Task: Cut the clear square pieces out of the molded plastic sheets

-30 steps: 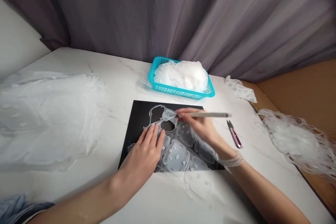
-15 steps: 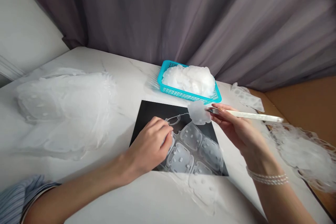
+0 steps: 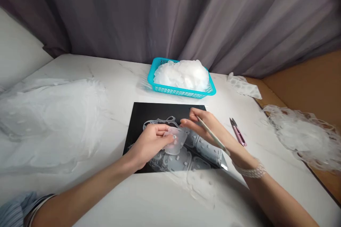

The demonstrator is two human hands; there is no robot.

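Note:
My left hand pinches a small translucent plastic piece with raised round dots, holding it above a black mat. Just right of that piece is my right hand, its fingers curled round a slim white-handled craft knife. The knife's handle slants back toward my wrist, and its tip is hidden by the hand. On the mat under both hands lies a translucent sheet of joined dotted pieces, overhanging the front edge. A thin looped offcut rests behind my left fingers.
Behind the mat stands a turquoise basket heaped with translucent pieces. A large stack of sheets lies at left. Pink-handled thread snips, a small offcut strip and a tangled pile of offcuts are at right.
My right hand has moved left and turned the craft knife's handle back toward the wrist. The translucent piece that was by my right hand is now in my left. Thread snips have come into sight.

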